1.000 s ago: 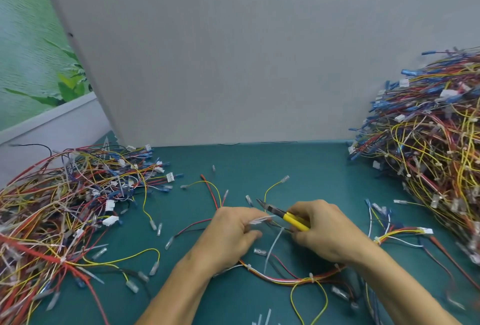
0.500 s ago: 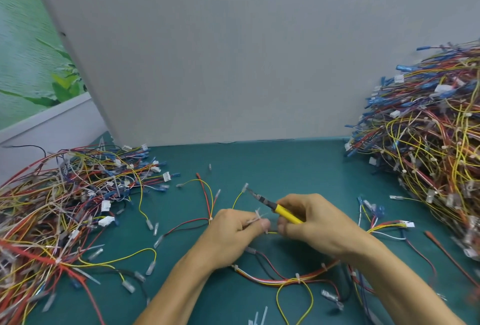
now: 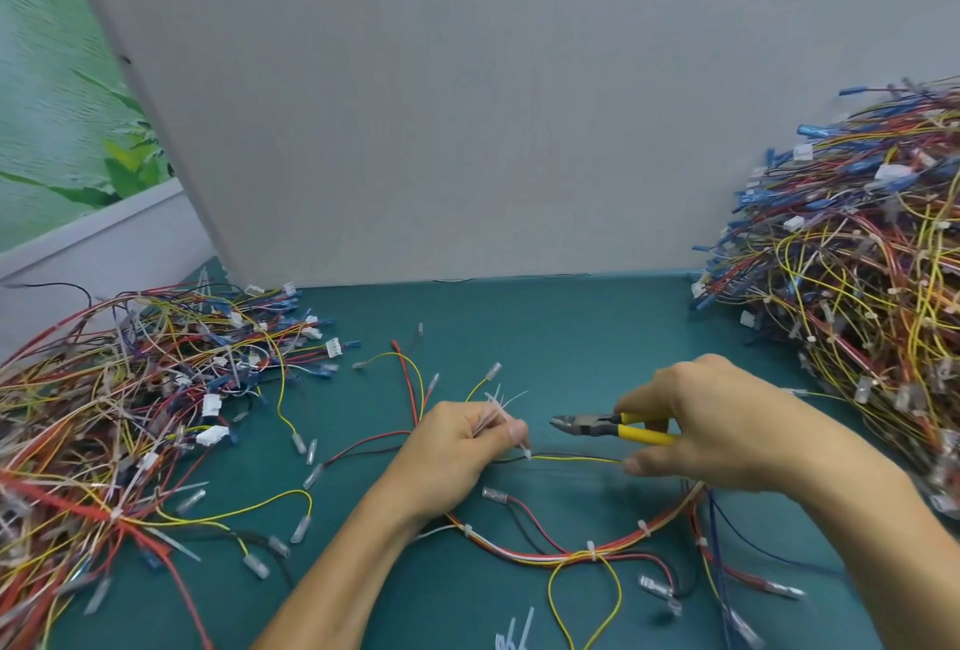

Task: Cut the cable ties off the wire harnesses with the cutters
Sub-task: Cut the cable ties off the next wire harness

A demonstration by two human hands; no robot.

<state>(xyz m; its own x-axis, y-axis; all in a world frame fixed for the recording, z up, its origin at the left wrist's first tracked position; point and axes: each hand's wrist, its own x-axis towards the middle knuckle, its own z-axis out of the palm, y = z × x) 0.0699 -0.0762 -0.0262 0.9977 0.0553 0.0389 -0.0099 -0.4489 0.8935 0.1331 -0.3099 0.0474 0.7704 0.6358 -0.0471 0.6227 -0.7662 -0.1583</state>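
Left hand (image 3: 457, 446), frame centre: curled round a tuft of white plastic cable ties (image 3: 493, 407), pinching a yellow-and-black wire pair (image 3: 571, 458). Right hand (image 3: 727, 431), centre right: clamped on yellow-handled cutters (image 3: 613, 427). Tied multicoloured wire harness (image 3: 571, 553) lower centre.

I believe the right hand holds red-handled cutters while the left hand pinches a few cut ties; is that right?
Not quite: the head view shows the cutters have yellow handles, not red. The right hand holds them, and the left hand pinches cut ties.

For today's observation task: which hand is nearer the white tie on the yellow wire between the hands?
Left. Left hand sits beside the tie; right hand pinches farther along the wire.
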